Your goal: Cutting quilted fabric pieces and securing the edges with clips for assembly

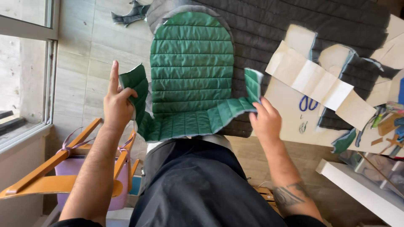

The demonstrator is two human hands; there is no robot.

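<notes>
Green quilted panel is held up in front of the person, long axis running near-to-far, rounded end far, flared hem near. Left hand pinches the left hem flap, index finger sticking up free; right hand pinches the right hem flap. Both grips are clenched on fabric, at about equal reach, level across the hem. The panel hangs over dark grey quilted fabric on the floor. Cardboard patterns lie right, blue-handled scissors on them, well clear of the right hand.
</notes>
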